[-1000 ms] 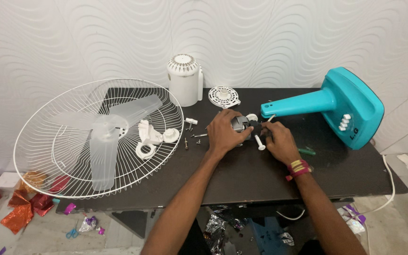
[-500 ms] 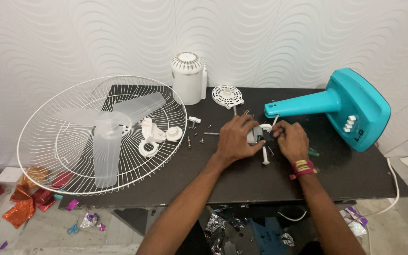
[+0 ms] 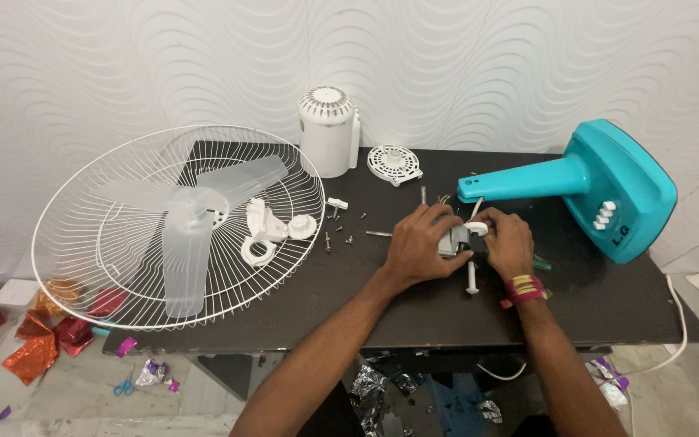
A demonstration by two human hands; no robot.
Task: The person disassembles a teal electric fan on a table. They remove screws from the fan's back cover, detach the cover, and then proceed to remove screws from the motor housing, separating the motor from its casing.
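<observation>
Dark table, left hand and right hand both grasping small grey fan part between them

A small grey motor part with white fittings sits on the dark table between both hands.

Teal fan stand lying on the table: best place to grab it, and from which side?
Grip the teal fan stand by its tapered neck, coming from above. The neck lies roughly level, pointing left toward the hands, and is slim enough to wrap. The wide base is tilted up on edge with white buttons on its face, so it probably offers a poorer hold. Both hands, left and right, are busy on a small grey part.
</observation>
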